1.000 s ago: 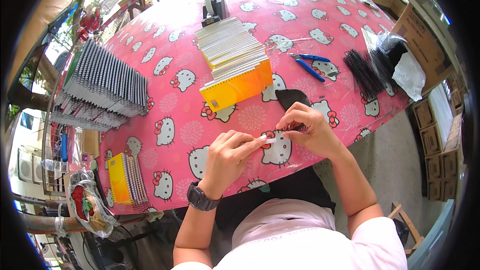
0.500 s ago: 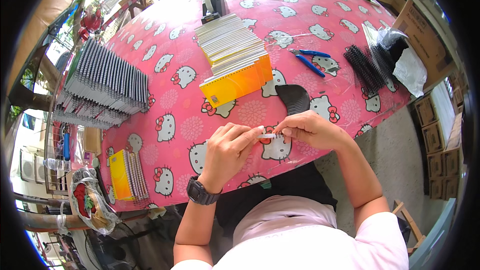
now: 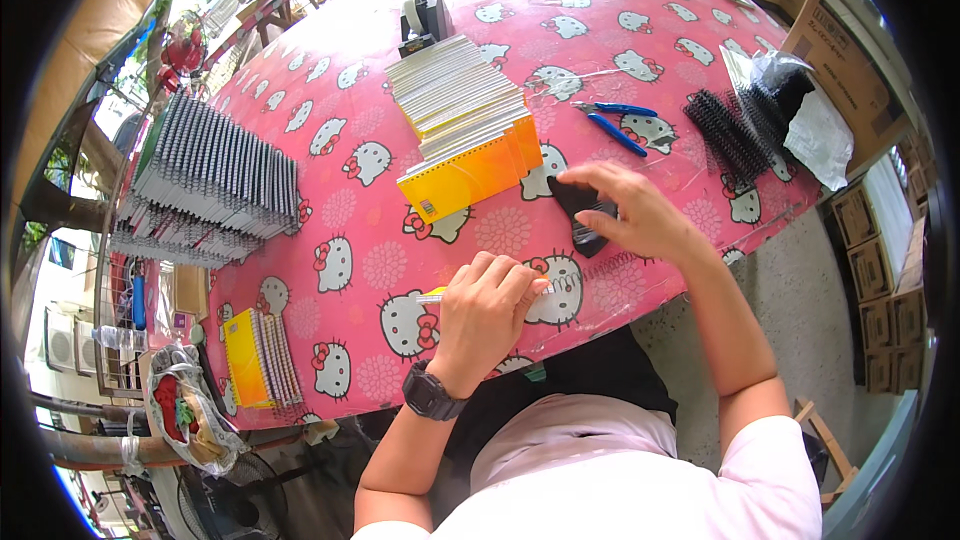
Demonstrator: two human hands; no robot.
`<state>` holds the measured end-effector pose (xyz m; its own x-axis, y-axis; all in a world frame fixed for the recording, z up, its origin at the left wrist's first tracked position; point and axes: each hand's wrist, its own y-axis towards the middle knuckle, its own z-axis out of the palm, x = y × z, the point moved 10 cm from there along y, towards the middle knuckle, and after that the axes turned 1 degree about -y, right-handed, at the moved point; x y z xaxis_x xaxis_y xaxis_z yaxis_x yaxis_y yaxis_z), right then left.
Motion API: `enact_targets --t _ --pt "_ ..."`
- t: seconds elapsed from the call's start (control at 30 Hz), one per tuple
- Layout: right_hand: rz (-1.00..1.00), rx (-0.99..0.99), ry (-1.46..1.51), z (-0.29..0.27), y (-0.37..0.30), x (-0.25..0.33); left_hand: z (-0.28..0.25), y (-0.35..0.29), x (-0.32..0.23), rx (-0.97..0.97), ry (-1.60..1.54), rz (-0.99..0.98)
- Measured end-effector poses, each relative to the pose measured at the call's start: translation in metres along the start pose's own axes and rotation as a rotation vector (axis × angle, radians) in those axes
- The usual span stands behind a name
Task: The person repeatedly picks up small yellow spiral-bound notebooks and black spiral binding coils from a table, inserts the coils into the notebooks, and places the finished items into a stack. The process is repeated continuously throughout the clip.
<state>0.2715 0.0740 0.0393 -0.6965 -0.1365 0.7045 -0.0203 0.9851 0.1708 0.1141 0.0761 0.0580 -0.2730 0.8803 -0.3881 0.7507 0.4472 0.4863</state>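
Note:
My left hand [image 3: 487, 302] is closed around a small yellow notebook [image 3: 432, 295], held edge-on near the table's front edge. Most of the notebook is hidden under my fingers. A thin spiral coil [image 3: 570, 282] sticks out from its right end. My right hand [image 3: 632, 205] is over a black curved piece with a ribbed surface [image 3: 572, 202], thumb and fingers spread apart across it. Whether the fingers touch it, I cannot tell. Just beyond stands a row of yellow-orange notebooks [image 3: 465, 180], with blue-handled cutters [image 3: 618, 127] to its right.
Tall stacks of spiral-bound notebooks [image 3: 215, 175] stand on the left, with a few yellow ones [image 3: 250, 355] nearer me. Black spiral coils [image 3: 728, 135] lie at the right edge beside cardboard boxes [image 3: 840, 70]. A tape dispenser [image 3: 425, 20] sits farther back on the pink tablecloth [image 3: 370, 205].
My right hand has left the notebook's end and moved away from me, over the black curved piece. My left hand has shifted slightly right and nearer, still holding the notebook.

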Motion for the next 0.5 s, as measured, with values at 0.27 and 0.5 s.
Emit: enact_targets --t 0.27,0.5 --pt "-0.016 0.226 -0.355 0.023 0.007 -0.032 0.000 0.007 -0.001 0.083 -0.031 0.084" --pt "-0.050 0.125 0.768 0.014 -0.007 -0.020 -0.032 -0.015 0.016 -0.103 0.222 -0.152"
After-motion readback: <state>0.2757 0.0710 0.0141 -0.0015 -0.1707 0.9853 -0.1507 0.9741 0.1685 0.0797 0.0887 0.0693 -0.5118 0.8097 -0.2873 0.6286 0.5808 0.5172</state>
